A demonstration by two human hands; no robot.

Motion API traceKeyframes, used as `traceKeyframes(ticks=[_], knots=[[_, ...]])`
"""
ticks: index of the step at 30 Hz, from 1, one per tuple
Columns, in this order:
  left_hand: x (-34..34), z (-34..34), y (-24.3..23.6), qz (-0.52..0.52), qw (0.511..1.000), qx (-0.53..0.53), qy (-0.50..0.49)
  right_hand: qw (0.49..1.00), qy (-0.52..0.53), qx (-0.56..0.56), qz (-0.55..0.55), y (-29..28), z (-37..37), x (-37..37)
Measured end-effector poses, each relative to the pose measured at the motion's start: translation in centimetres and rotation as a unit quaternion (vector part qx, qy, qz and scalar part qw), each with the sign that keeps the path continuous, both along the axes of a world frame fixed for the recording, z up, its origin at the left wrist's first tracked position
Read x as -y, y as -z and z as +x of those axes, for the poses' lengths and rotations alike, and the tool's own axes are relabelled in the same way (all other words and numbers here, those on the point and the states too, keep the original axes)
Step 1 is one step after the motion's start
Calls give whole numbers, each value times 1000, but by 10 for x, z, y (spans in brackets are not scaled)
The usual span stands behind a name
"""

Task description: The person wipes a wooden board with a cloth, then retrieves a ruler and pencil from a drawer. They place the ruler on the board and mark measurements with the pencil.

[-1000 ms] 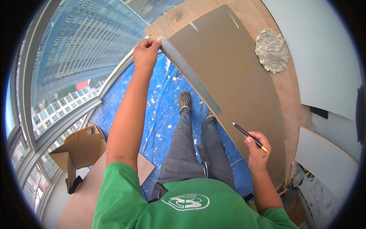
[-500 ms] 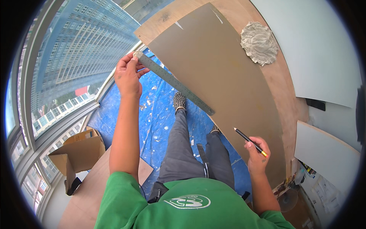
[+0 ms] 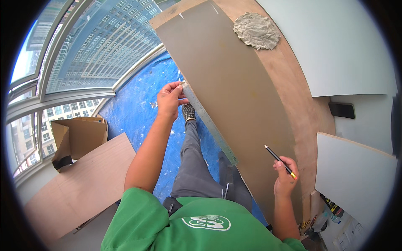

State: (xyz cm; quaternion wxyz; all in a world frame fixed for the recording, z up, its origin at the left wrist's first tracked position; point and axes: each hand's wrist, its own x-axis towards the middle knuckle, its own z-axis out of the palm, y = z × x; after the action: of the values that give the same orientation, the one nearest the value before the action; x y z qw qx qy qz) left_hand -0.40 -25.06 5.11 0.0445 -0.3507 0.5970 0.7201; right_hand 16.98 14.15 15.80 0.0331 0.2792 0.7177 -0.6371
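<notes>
Between the thumb and fingers of my left hand is the far end of a long metal ruler. The ruler runs along the left edge of a large brown-grey sheet, its near end overlapping that edge slightly. Whether its whole length touches the sheet, I cannot tell. A black pencil with a yellow-banded end is pinched in my right hand. Its tip points up and left, over the sheet's surface. The sheet lies on a wider plywood board.
A crumpled beige cloth lies at the sheet's far right. To the right are a black phone and white panels. A cardboard box and a plywood piece stand left by the windows. Blue sheeting covers the floor.
My left hand has brought the ruler nearer and right, up to the sheet's edge. My right hand still holds the pencil and is slightly lower. The view has shifted.
</notes>
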Motion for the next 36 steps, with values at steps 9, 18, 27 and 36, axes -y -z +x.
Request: traceKeyframes(ticks=[9,18,27,36], knots=[[-18,7,38,-37,999,0,11,991,-120,-23,-46,32,12,-19],[-1,-34,57,-185,981,-4,54,831,-409,-315,210,103,-34,58],[4,-51,76,-301,952,-48,38,776,-434,-362,280,161,-53,101],[5,-49,86,-323,942,-89,31,762,-451,-355,300,163,-52,101]])
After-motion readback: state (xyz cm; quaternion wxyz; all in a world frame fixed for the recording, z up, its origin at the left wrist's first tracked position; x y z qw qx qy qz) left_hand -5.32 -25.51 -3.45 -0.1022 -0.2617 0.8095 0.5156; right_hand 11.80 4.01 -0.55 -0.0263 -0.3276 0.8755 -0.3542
